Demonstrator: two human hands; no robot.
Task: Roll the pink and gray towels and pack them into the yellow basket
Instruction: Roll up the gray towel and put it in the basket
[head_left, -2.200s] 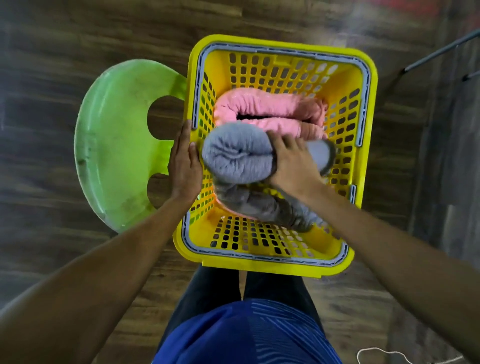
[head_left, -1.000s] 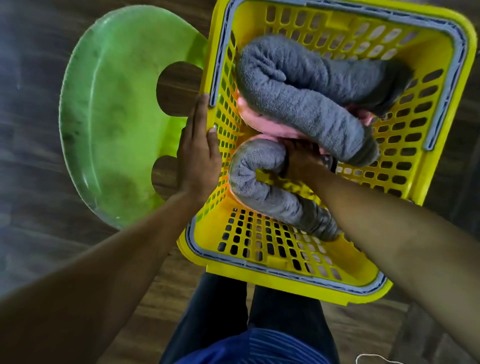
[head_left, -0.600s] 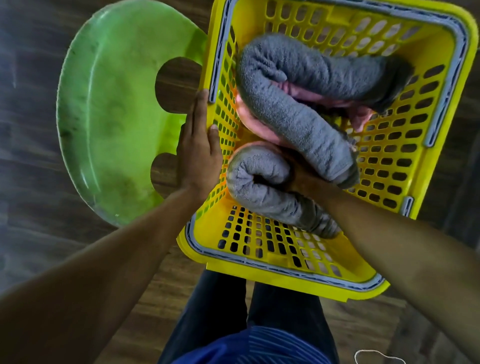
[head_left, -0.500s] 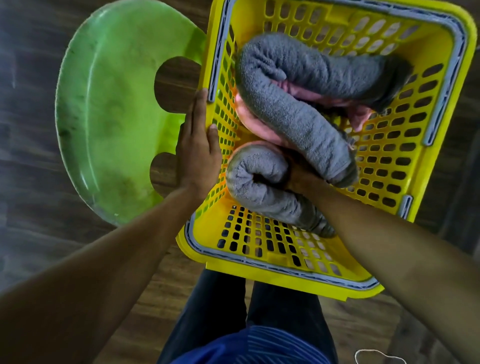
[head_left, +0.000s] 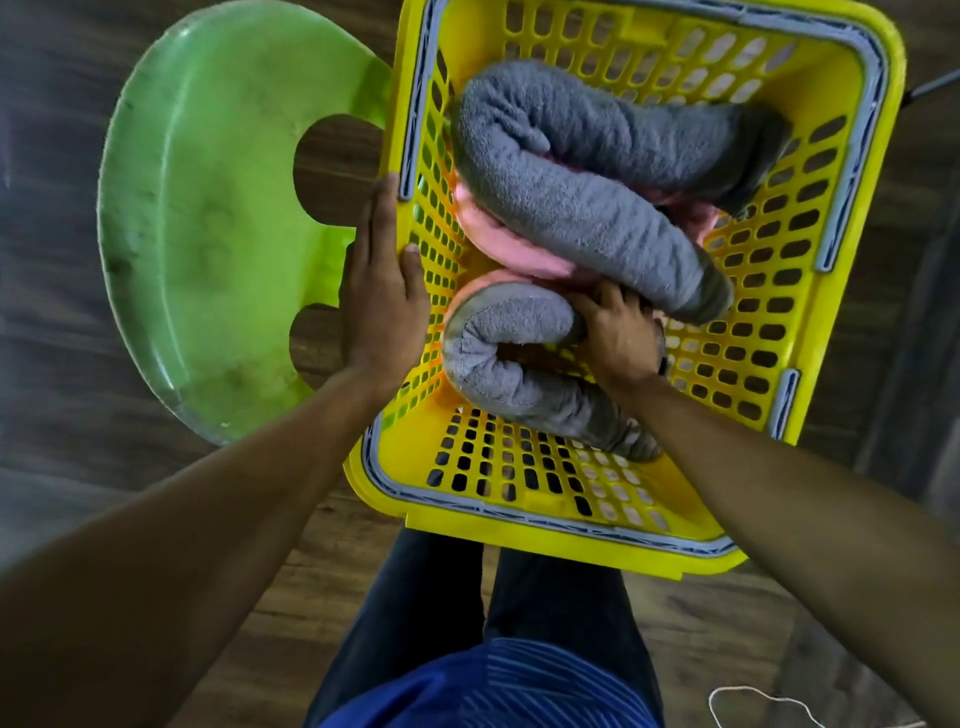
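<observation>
Right hand (head_left: 621, 338) is rising a little.
Its curled fingers (head_left: 605, 300) are gripping the lower gray towel (head_left: 498, 332); left hand (head_left: 382, 306) is pressing flat against the yellow basket (head_left: 519, 526).

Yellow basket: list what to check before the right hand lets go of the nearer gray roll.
1. Left hand flat against the side of the yellow basket, steadying it: ok.
2. Right hand grips nearer gray roll: ok.
3. Farther gray roll inside the rim: ok.
4. Pink towel rolled tight: cannot tell, mostly covered.
5. Straightness of nearer gray roll: not ok, bent double.
</observation>
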